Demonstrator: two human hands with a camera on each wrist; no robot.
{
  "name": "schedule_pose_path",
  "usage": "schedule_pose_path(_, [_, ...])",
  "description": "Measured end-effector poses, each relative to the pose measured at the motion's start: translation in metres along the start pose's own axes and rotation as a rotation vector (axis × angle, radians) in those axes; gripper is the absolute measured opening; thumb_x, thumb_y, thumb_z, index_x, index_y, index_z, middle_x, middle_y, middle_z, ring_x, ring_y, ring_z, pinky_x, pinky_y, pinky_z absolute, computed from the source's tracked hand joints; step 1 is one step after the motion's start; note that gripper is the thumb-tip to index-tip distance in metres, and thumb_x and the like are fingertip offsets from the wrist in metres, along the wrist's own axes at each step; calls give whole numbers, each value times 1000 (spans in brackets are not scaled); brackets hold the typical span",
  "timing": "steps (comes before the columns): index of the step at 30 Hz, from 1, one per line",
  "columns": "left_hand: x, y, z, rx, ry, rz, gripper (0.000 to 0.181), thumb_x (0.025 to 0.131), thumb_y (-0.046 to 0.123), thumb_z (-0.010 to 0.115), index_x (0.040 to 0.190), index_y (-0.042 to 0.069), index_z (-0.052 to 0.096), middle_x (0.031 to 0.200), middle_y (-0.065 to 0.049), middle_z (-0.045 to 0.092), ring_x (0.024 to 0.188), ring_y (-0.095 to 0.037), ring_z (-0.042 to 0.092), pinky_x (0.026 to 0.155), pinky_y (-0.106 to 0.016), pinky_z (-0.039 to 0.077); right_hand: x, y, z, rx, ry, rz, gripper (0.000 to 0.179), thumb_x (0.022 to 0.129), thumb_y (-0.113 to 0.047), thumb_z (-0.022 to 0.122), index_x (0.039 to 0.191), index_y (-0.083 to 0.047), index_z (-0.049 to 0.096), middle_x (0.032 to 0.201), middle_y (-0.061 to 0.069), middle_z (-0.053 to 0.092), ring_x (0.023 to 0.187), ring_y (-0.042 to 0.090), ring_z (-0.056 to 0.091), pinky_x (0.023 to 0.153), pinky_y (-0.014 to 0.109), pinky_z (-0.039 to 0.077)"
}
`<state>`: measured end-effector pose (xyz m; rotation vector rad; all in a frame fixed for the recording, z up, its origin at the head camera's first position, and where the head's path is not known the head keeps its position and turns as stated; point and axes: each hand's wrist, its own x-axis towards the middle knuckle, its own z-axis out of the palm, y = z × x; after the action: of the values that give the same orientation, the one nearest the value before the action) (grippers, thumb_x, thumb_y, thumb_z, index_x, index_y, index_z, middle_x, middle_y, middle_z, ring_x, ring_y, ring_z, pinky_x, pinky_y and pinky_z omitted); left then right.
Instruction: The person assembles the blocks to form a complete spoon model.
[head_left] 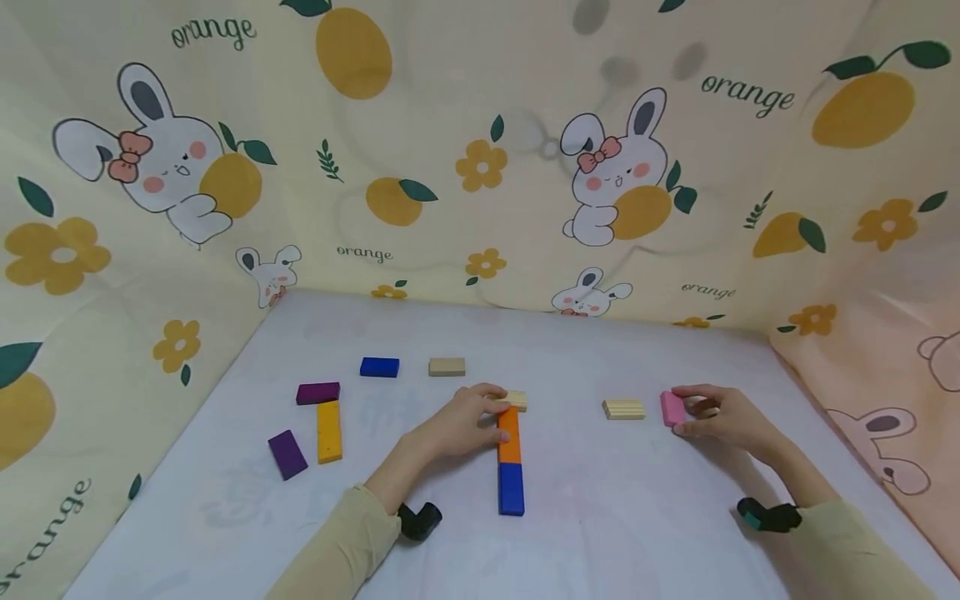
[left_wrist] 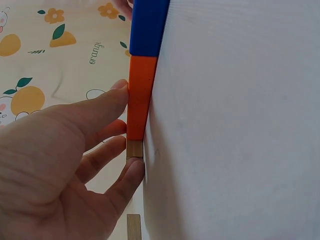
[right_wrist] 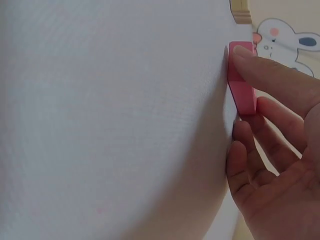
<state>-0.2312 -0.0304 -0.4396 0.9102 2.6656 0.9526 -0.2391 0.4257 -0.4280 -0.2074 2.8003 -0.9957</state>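
Near the middle of the table, my left hand [head_left: 468, 418] curls its fingers about the left end of a plain wooden block [head_left: 517, 401]. Its thumb touches the left side of an orange block [head_left: 509, 437], which meets that wooden block at its far end. A blue block [head_left: 512, 489] continues the line at the near end. In the left wrist view, one fingertip [left_wrist: 134, 167] reaches the wooden block's end. At the right, my right hand [head_left: 723, 417] pinches a pink block [head_left: 672, 409] between thumb and fingers, low over the table.
A ridged wooden block [head_left: 623, 409] lies left of the pink one. Farther back are another wooden block [head_left: 447, 367] and a blue block [head_left: 379, 367]. At left lie two purple blocks [head_left: 288, 455] and a yellow block [head_left: 329, 432]. A printed curtain [head_left: 420, 150] borders the table.
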Motion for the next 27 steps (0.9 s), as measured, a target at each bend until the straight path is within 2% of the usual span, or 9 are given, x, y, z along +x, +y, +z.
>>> schedule_pose_path(10, [1,1,-1,4,2,-3,48,94,33,69,136,10,61,146,-2,46,134,-27,37,110,-46,30,-5,-4,6,35,116,48,73,80,-36,83,137,-3,52,114,21,58,104,36,51,72,33,51])
schedule_pose_path(21, [1,1,-1,15,-2,4,48,94,32,69,136,10,61,146,-3,46,134,-28,38,110,-46,31,-17,-18,16,51,151,8,71,79,-34,84,136,-5,54,112,19,60,102,34,54,70,30,51])
schedule_pose_path(27, [1,-1,0,25,-5,7,48,94,33,68,136,10,61,146,-3,46,134,-27,38,109,-46,32,-26,-36,22,97,154,-20,72,79,-34,84,137,-6,54,121,19,58,101,34,58,72,29,54])
